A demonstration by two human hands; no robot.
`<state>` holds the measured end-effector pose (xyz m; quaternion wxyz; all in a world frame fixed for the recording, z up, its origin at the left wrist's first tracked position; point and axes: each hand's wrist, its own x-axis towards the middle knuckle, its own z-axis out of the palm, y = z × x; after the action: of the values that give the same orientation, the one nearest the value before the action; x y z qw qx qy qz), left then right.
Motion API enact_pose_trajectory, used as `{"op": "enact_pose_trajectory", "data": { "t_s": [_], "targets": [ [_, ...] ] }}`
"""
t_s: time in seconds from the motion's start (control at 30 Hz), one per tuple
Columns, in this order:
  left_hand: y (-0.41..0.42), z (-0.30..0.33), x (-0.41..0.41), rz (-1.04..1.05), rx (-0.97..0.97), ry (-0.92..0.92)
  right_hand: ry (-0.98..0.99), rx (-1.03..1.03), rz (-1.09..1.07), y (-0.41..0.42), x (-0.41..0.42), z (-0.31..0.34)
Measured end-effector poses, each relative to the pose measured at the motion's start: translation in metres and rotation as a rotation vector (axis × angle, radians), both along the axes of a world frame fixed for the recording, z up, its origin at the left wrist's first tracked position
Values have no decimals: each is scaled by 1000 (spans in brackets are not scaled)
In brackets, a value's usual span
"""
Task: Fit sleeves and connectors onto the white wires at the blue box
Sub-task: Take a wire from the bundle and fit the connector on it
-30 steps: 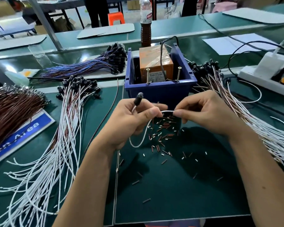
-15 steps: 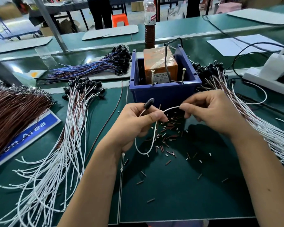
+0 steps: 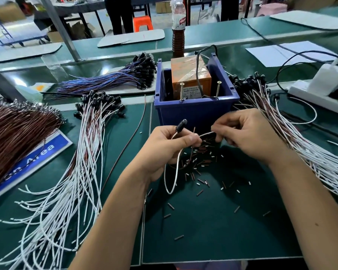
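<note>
I see my left hand [image 3: 170, 149] pinching a white wire [image 3: 176, 168] between thumb and fingers, its black connector [image 3: 180, 125] sticking up past the knuckles. The wire loops down toward the near side and comes back up to my right hand [image 3: 250, 137], whose fingertips [image 3: 217, 131] are closed on the wire's other end; a sleeve may be there, but it is too small to tell. Both hands sit just near of the blue box [image 3: 195, 112], which holds an orange block [image 3: 189, 75]. Small loose sleeves [image 3: 199, 172] are scattered on the green mat [image 3: 222, 230] beneath. A bundle of white wires [image 3: 70, 182] lies left, another bundle [image 3: 300, 145] right.
</note>
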<state>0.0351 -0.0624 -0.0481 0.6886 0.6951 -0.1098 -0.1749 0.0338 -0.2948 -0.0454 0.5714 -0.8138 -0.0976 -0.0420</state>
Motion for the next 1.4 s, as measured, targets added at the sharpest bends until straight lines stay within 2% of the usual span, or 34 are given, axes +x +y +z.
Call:
{"op": "enact_pose_trajectory", "data": {
  "t_s": [0.13,0.2,0.3,0.47,0.67,0.9,1.1,1.4],
  "targets": [
    [-11,-1,-6,-58,6,37,-19,-186,177,15,-3,-2],
    [-13,-1,-7,-17,-28,63,4,-123,141,18,-2,-6],
    [-12,-1,-7,60,-91,98,83,76,18,16,1,-9],
    [-10,-3,-7,84,-68,82,120,38,-53,16,3,-14],
    [-15,0,-11,74,-107,90,137,154,29,23,0,-13],
    [-12,-2,-8,162,-40,87,244,240,-24,22,0,-9],
    [-13,-1,-8,164,-99,107,118,165,4,24,-4,-9],
    [-13,0,-10,131,-139,123,91,163,16,24,-4,-10]
  ]
}}
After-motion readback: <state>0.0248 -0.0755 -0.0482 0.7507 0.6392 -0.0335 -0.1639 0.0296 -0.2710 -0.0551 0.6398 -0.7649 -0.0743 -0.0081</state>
